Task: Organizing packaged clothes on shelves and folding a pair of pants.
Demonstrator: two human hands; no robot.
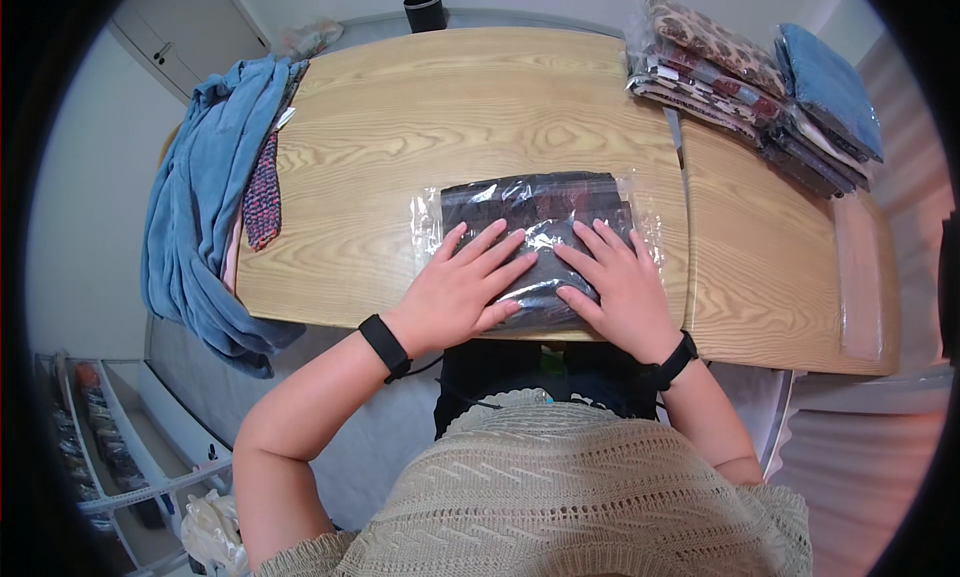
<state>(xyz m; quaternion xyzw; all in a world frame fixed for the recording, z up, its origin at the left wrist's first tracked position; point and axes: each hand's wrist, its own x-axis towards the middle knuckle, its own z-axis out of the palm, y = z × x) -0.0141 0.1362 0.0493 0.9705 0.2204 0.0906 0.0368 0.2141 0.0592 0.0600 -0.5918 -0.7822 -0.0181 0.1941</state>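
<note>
A folded dark garment with dark red areas point(530, 199) lies inside a clear plastic bag point(428, 212) at the near edge of the wooden table point(400, 97). My left hand point(470, 287) rests palm-down on the left part of the bag, fingers spread. My right hand point(620, 292) lies palm-down on its right part, also with fingers apart. Both hands wear nothing but a black band at each wrist.
Blue fleece and patterned clothing point(205, 177) drape over the left edge. Bagged folded textiles point(720, 87) are stacked back right; a clear plastic sheet point(860, 277) lies at the right edge. A black bin point(425, 12) stands behind; a compartmented shelf point(130, 427) is lower left.
</note>
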